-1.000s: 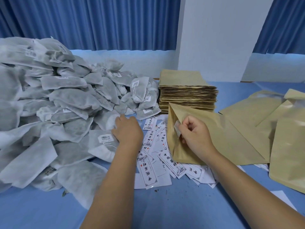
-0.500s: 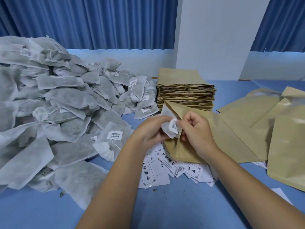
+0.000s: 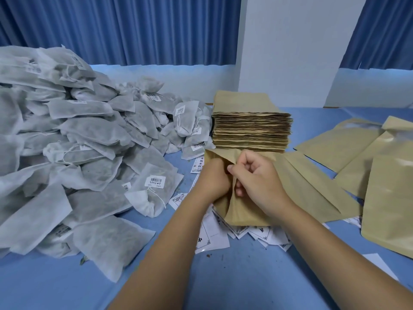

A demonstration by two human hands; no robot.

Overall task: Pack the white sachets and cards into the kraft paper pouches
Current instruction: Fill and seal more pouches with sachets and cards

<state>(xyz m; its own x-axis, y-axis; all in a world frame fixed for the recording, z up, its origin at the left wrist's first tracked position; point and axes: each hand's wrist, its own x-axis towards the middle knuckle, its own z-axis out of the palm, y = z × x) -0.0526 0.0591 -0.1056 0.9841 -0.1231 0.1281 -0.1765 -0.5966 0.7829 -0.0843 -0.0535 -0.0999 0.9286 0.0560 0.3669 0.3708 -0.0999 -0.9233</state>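
A kraft paper pouch (image 3: 245, 214) lies in front of me on scattered white printed cards (image 3: 212, 229). My right hand (image 3: 259, 184) pinches the upper edge of its mouth and holds it apart. My left hand (image 3: 213, 180) is curled, with its fingers pushed into the pouch mouth. The white sachet it carried is hidden inside with them. A large heap of white sachets (image 3: 73, 142) with barcode labels fills the left of the table.
A tall stack of flat kraft pouches (image 3: 250, 128) stands just behind my hands. More kraft pouches (image 3: 362, 153) lie spread at the right, one (image 3: 388, 204) near the right edge. The table has a blue cover (image 3: 234, 276); blue curtains and a white pillar are behind.
My left hand took a sachet from the heap, brought it right to the pouch mouth, and has now pushed it inside, out of sight. My right hand kept hold of the pouch edge.
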